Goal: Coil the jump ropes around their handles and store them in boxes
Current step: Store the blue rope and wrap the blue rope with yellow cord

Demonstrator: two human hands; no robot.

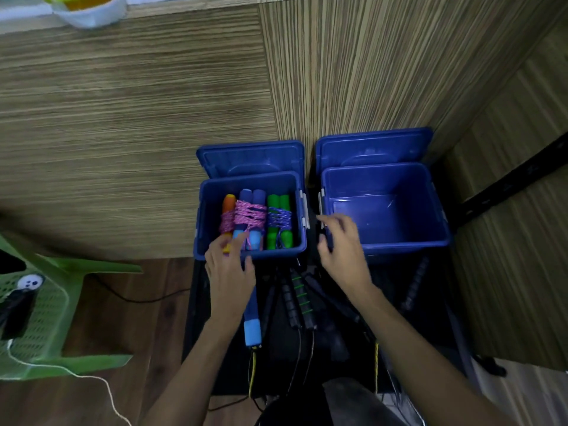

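Note:
Two open blue boxes stand side by side on a dark surface. The left box [206, 210] holds three coiled jump ropes: an orange-handled one [228, 221], a blue-handled one [251, 215] wound in pink rope, and a green-handled one [279, 221] wound in purple rope. The right box [430, 210] holds nothing. My left hand [229, 273] hovers at the left box's near rim, fingers relaxed, touching the orange-handled bundle's end. My right hand [342, 249] hangs between the boxes, fingers loosely bent, holding nothing. A loose blue handle [252, 321] with yellow rope lies below my left hand.
Several black jump rope handles, one with green bands [302, 295], lie on the dark surface [196, 318] in front of the boxes. A wood-grain wall rises behind. A green plastic stool [52, 302] stands at the left on the wooden floor, with a white cord trailing.

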